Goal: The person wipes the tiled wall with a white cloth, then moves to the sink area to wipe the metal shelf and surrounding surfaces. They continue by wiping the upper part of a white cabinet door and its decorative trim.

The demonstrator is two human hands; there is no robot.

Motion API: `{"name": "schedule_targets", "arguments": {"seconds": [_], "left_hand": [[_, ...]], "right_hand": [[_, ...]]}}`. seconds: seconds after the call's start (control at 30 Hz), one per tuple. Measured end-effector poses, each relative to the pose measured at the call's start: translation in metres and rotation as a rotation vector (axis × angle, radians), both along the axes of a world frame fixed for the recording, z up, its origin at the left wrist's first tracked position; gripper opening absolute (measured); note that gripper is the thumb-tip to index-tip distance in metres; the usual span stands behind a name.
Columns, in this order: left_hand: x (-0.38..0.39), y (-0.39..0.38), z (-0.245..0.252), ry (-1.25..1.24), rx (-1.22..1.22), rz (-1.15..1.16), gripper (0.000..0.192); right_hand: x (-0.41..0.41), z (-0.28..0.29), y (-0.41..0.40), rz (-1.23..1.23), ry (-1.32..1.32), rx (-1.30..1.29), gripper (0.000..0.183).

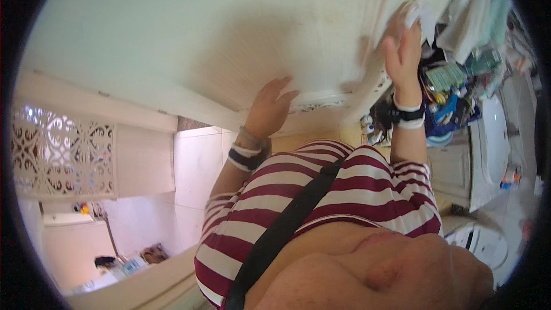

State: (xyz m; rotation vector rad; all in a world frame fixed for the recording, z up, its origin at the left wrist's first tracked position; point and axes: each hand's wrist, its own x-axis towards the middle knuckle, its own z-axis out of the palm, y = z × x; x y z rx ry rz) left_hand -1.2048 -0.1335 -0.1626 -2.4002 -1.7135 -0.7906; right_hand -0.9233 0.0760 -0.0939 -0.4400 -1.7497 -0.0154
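Note:
My right hand [404, 51] reaches up to the edge of a pale painted door [301, 30]. Its fingers press a white cloth [419, 15] against the door's edge, and the thumb stands apart from them. My left hand [271, 105] is held near the lower part of the door with bent, parted fingers and nothing in it. Whether its fingertips touch the surface I cannot tell. Both wrists wear black and white bands. Carved openwork trim [316, 105] runs along the door between my hands.
On the right hang towels [469, 13] above a pile of packets and bottles [445, 77]. A white washbasin [495, 137] sits on a cabinet [450, 168], with a toilet [478, 241] beyond. On the left are a carved lattice panel [62, 150] and a tiled floor [196, 155].

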Motion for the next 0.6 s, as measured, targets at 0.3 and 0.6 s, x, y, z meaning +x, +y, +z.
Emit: {"name": "schedule_targets", "arguments": {"seconds": [0.3, 0.6], "left_hand": [[0.050, 0.055, 0.032, -0.276, 0.478, -0.093, 0.070], [0.060, 0.068, 0.038, -0.573, 0.634, 0.098, 0.067]], "right_hand": [[-0.049, -0.011, -0.051, 0.470, -0.489, -0.139, 0.068], [-0.037, 0.006, -0.060, 0.628, -0.409, -0.047, 0.071]]}}
